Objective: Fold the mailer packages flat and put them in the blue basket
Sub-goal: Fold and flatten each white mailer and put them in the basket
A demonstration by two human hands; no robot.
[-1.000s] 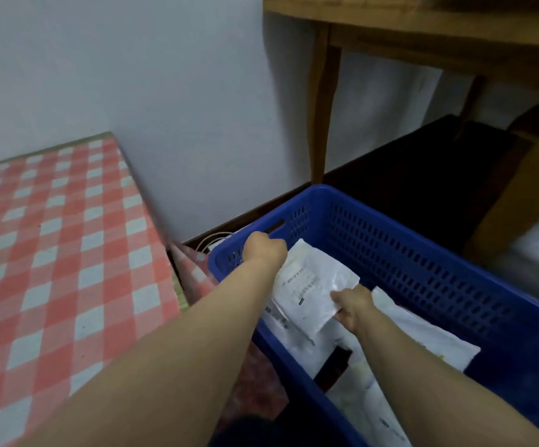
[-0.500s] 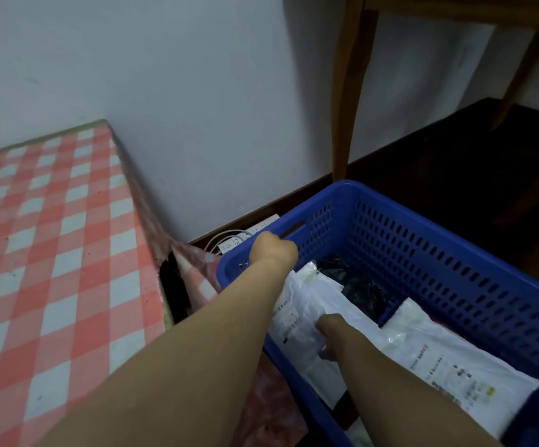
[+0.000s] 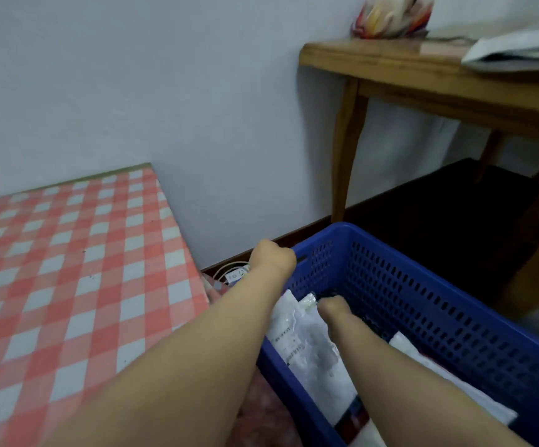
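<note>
The blue basket (image 3: 423, 304) stands on the floor at the lower right. My left hand (image 3: 273, 258) grips its rim at the far left corner, by the handle slot. My right hand (image 3: 334, 309) is down inside the basket at the far end of a white mailer (image 3: 307, 350) that lies flat along the left wall. Its fingers point down and away, hidden behind the back of the hand. A second white mailer (image 3: 449, 385) lies to the right of my right forearm. Something black (image 3: 371, 321) shows between the two mailers.
A surface with a red-and-white checked cloth (image 3: 68, 269) fills the left. A wooden table (image 3: 423, 69) stands at the upper right, its leg (image 3: 345, 150) just behind the basket. A white power strip with cables (image 3: 234, 275) lies by the wall.
My right hand has brought the white mailer down from above the rim and slid farther into the basket. My left hand has stayed on the rim. The camera has tilted up.
</note>
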